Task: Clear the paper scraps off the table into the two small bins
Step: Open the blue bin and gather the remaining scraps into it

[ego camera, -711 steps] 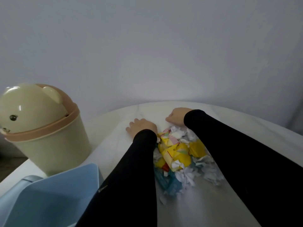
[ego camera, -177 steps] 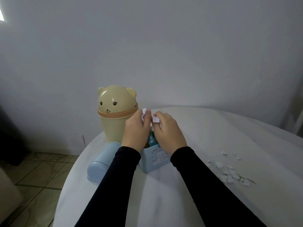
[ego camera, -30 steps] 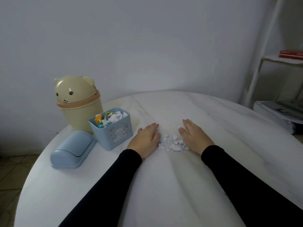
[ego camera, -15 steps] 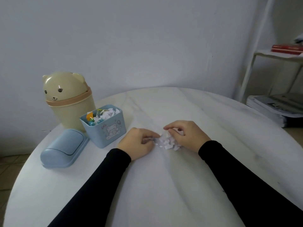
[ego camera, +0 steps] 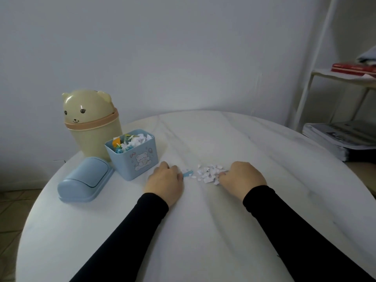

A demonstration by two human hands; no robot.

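My left hand (ego camera: 165, 183) and right hand (ego camera: 242, 178) rest knuckles-up on the bench (ego camera: 203, 231), fingers curled, holding nothing I can see; paper scraps (ego camera: 208, 173) lie between them, blue bin (ego camera: 133, 157) beyond my left.

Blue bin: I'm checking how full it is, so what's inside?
The blue bin holds white, yellow and blue paper scraps heaped to its rim; whatever lies beneath them is hidden.
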